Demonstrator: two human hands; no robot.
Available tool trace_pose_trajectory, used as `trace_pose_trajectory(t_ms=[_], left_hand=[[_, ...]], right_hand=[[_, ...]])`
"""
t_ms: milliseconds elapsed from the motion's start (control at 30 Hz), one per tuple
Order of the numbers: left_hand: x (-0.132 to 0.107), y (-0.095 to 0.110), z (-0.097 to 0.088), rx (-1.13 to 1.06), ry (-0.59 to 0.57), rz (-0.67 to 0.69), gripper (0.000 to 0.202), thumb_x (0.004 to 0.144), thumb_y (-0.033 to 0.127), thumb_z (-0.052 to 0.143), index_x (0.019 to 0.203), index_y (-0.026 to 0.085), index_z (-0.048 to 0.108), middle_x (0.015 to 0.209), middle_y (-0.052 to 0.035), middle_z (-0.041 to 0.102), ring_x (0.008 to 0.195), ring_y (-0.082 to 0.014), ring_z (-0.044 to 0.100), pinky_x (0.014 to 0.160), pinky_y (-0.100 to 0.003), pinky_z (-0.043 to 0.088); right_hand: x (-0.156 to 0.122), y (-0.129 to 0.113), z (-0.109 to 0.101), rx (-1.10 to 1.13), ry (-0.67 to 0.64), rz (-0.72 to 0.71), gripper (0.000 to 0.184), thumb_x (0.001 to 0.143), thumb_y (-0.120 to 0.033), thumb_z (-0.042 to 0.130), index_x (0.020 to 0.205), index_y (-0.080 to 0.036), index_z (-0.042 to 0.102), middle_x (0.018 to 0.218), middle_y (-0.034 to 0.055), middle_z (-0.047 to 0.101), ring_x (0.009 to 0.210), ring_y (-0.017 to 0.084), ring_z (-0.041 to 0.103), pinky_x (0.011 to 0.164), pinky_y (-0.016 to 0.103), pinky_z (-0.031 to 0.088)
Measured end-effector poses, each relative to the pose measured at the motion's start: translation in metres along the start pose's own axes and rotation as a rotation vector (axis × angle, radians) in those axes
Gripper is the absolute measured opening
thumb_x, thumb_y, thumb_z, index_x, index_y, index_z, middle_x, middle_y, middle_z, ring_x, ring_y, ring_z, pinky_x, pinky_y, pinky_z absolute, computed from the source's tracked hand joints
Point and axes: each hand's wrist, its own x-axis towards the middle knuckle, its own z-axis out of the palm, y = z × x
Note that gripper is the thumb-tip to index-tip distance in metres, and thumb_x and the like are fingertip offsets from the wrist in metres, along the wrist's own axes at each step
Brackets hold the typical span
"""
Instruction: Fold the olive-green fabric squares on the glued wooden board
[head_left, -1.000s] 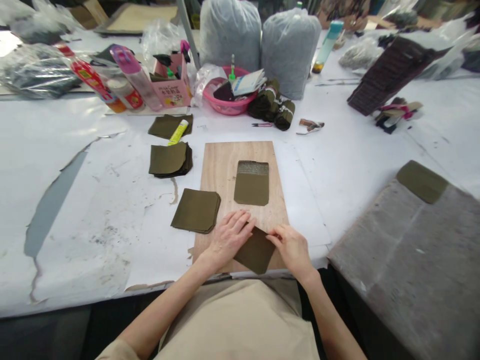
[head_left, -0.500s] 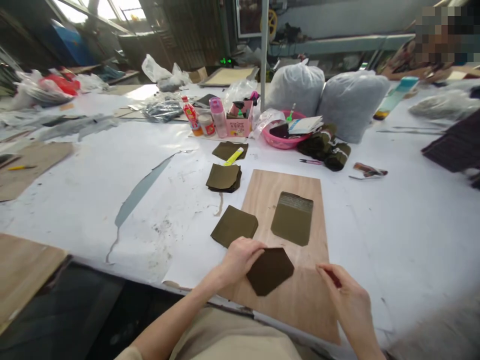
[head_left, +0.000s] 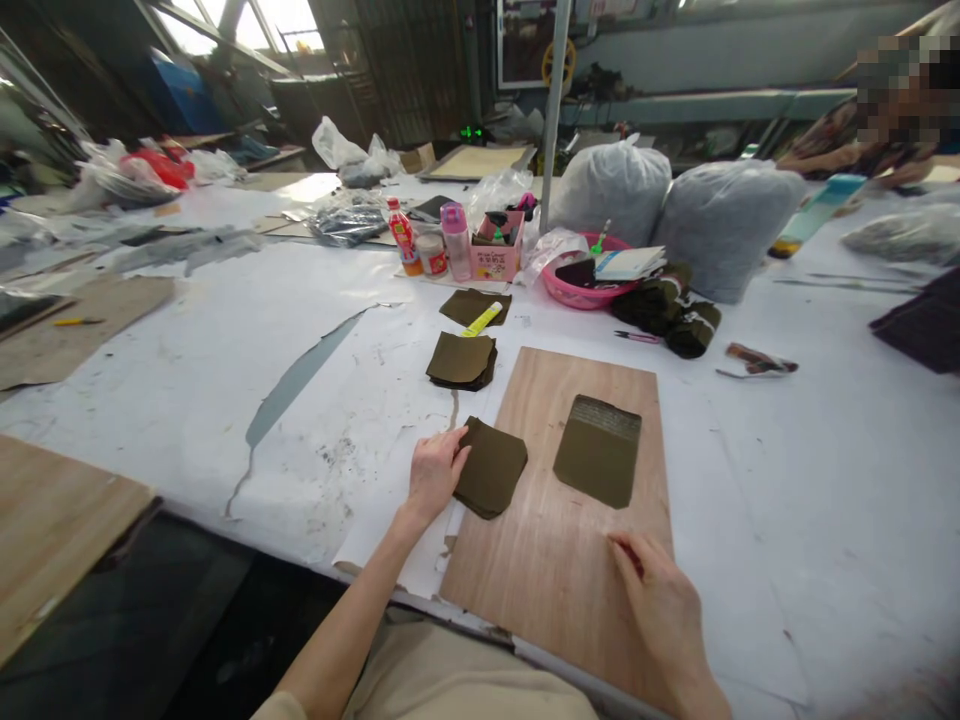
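My left hand [head_left: 435, 470] has its fingers closed on the left edge of the top olive fabric piece on a small stack [head_left: 495, 468]. That stack straddles the left edge of the wooden board [head_left: 562, 580]. My right hand [head_left: 664, 600] rests on the board's near right part, seen from the back, with fingers curled in a pinch around something dark I cannot make out. A single olive piece with a grey strip along its far edge [head_left: 598, 450] lies flat on the board between the two hands and farther out.
Two more olive stacks [head_left: 461, 358] [head_left: 475, 303] lie beyond, with a yellow tube [head_left: 481, 319] on them. A pink basin [head_left: 585, 285], pink box [head_left: 496, 255], bottles [head_left: 405, 238], olive rolls [head_left: 667, 305] and grey bags [head_left: 611, 190] stand farther back. Another person [head_left: 847, 150] sits far right.
My left hand carried the dark olive piece from the board's near edge leftward onto the stack. My right hand let go of it and drew back. The view has lifted and swung left.
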Motion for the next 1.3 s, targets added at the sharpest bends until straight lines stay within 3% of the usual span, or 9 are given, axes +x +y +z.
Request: trace_pose_trajectory(t_ms=[200, 367, 600, 833, 1000, 1167, 1300], left_hand=[[-0.002, -0.001, 0.001, 0.016, 0.027, -0.05, 0.023, 0.092, 0.02, 0.052, 0.113, 0.018, 0.061, 0.087, -0.004, 0.064, 0.085, -0.0203, 0.06, 0.079, -0.034, 0.042], [-0.003, -0.003, 0.003, -0.013, 0.046, -0.084, 0.023, 0.091, 0.019, 0.052, 0.112, 0.019, 0.062, 0.089, -0.0044, 0.062, 0.086, -0.0199, 0.06, 0.078, -0.033, 0.044], [-0.001, -0.016, 0.004, -0.149, 0.04, -0.12, 0.016, 0.091, 0.019, 0.053, 0.102, 0.02, 0.064, 0.084, -0.0005, 0.061, 0.073, -0.0133, 0.059, 0.069, -0.025, 0.047], [0.001, -0.016, 0.005, -0.201, 0.061, -0.127, 0.016, 0.092, 0.021, 0.052, 0.101, 0.021, 0.065, 0.087, -0.0011, 0.063, 0.076, -0.0136, 0.06, 0.072, -0.026, 0.048], [-0.001, -0.015, 0.001, -0.188, 0.07, -0.118, 0.018, 0.095, 0.025, 0.051, 0.106, 0.021, 0.064, 0.091, -0.0024, 0.062, 0.081, -0.0145, 0.06, 0.076, -0.028, 0.048], [-0.01, -0.017, -0.003, -0.126, 0.064, -0.114, 0.021, 0.088, 0.031, 0.062, 0.107, 0.021, 0.064, 0.092, -0.003, 0.06, 0.085, -0.0178, 0.059, 0.079, -0.032, 0.048], [-0.015, -0.018, -0.002, -0.07, 0.039, -0.081, 0.025, 0.085, 0.032, 0.066, 0.107, 0.021, 0.063, 0.093, -0.0032, 0.06, 0.087, -0.0191, 0.059, 0.079, -0.033, 0.049]], right_hand=[[0.025, -0.007, 0.009, -0.144, 0.078, -0.128, 0.034, 0.097, -0.039, 0.035, 0.104, -0.022, 0.064, 0.108, 0.0071, 0.065, 0.097, 0.023, 0.061, 0.08, 0.035, 0.049], [0.047, -0.014, 0.023, -0.128, 0.113, -0.205, 0.038, 0.096, -0.043, 0.039, 0.113, -0.019, 0.062, 0.119, 0.0105, 0.062, 0.111, 0.025, 0.055, 0.093, 0.041, 0.045], [0.06, -0.011, 0.035, -0.134, 0.139, -0.267, 0.032, 0.097, -0.034, 0.039, 0.099, -0.02, 0.068, 0.105, 0.0081, 0.067, 0.1, 0.023, 0.057, 0.083, 0.035, 0.046], [0.064, -0.017, 0.034, -0.173, 0.177, -0.25, 0.024, 0.095, -0.027, 0.043, 0.087, -0.02, 0.065, 0.097, 0.0061, 0.068, 0.092, 0.021, 0.057, 0.077, 0.03, 0.042], [0.063, -0.018, 0.033, -0.139, 0.188, -0.175, 0.023, 0.095, -0.03, 0.042, 0.088, -0.019, 0.061, 0.094, 0.0057, 0.066, 0.09, 0.02, 0.058, 0.075, 0.029, 0.042], [0.063, -0.018, 0.035, -0.139, 0.161, -0.207, 0.031, 0.095, -0.042, 0.044, 0.099, -0.019, 0.065, 0.102, 0.0072, 0.065, 0.095, 0.022, 0.055, 0.078, 0.031, 0.042], [0.063, -0.02, 0.037, -0.154, 0.147, -0.225, 0.031, 0.097, -0.037, 0.042, 0.095, -0.021, 0.068, 0.097, 0.0068, 0.064, 0.092, 0.021, 0.053, 0.075, 0.031, 0.041]])
